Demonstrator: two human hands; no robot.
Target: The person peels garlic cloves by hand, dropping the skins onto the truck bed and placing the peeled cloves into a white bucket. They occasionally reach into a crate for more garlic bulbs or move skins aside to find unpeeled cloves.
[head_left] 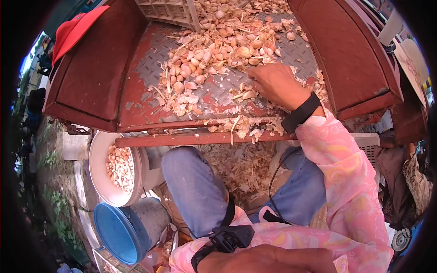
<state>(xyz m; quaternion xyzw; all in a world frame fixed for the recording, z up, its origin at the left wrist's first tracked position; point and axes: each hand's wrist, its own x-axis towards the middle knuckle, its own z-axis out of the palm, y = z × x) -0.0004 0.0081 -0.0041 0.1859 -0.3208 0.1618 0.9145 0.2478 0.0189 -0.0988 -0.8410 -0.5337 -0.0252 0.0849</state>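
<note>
Garlic [120, 168] sits in the white bucket [94, 159] on the left. The left hand [273, 261] stays near the chest; its grip cannot be told. The right hand [274, 84] curls over loose cloves [214, 50], likely picking one, though whether it holds one is hidden. Lifting one calls for a small pinch. They lie on a red metal floor [145, 68], outdoors.

No legible text, label or number anywhere. Reddish markings on pale sign [411, 63] at far right edge, too blurred and warped to read.

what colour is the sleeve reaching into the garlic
The sleeve is pink with pale swirls, best seen in the head view.
</note>
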